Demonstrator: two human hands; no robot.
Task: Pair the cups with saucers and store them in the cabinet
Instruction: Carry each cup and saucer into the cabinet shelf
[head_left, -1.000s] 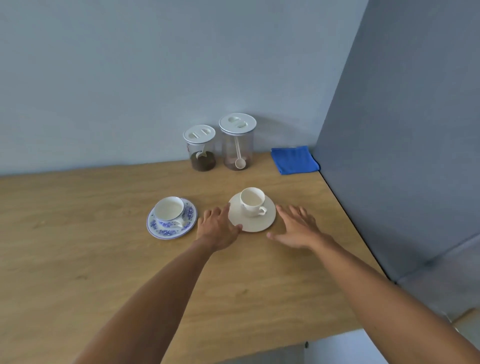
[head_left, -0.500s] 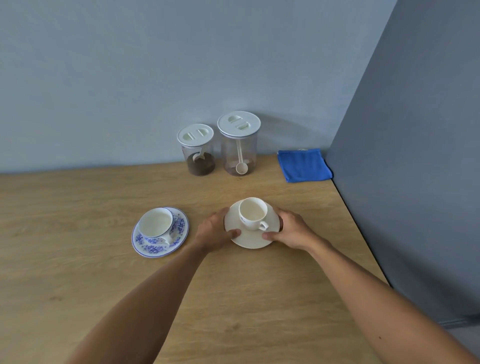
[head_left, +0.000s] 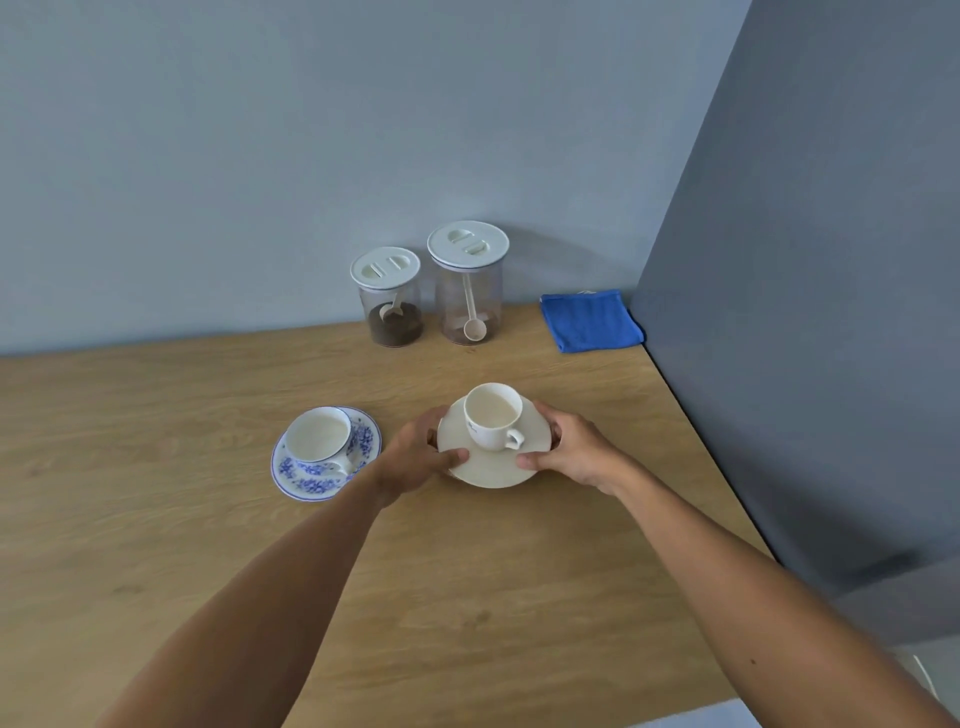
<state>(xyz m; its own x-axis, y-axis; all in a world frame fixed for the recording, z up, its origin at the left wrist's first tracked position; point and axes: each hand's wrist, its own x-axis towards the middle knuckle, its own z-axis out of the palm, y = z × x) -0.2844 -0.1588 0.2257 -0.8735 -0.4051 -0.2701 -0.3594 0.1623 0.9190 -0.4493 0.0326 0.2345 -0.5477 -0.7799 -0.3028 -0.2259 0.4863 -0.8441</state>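
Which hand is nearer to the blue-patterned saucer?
Left. The left hand grips the plain saucer beside the blue-patterned saucer; the right hand holds its far side.

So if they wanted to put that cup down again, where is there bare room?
Bare wood left of the blue-patterned saucer and the near counter between the forearms. Crowded at the back: two jars and the blue cloth.

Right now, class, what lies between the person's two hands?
In the head view, the cream saucer carrying the white cup lies between left hand and right hand.
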